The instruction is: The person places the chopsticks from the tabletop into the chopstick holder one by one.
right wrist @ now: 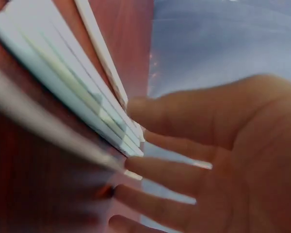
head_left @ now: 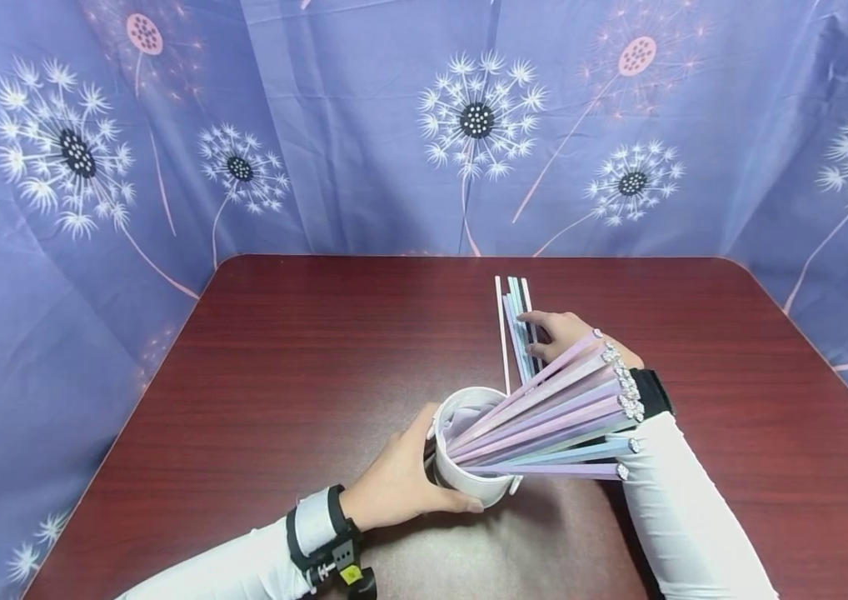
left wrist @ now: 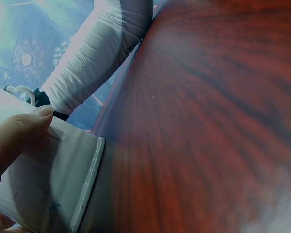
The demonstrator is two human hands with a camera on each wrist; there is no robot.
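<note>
My left hand [head_left: 409, 475] grips a white cup [head_left: 484, 492] round its side, thumb along the near wall. In the left wrist view the thumb lies across the cup's wall [left wrist: 34, 179]. Slim pastel sticks [head_left: 544, 417] in pink, lilac and blue lean out of the cup to the right, with sparkling silver tips [head_left: 628, 392]. Beyond the cup my right hand [head_left: 562, 333] is at a group of loose sticks [head_left: 516, 329] on the table. In the right wrist view its fingers [right wrist: 174, 177] are spread, with the thumb beside the pale sticks [right wrist: 72, 73].
The dark red wooden table [head_left: 304, 333] has rounded far corners. Purple-blue cloth [head_left: 364, 125] printed with dandelions hangs behind it and at both sides. One white stick [head_left: 502, 333] lies slightly apart, left of the other loose ones.
</note>
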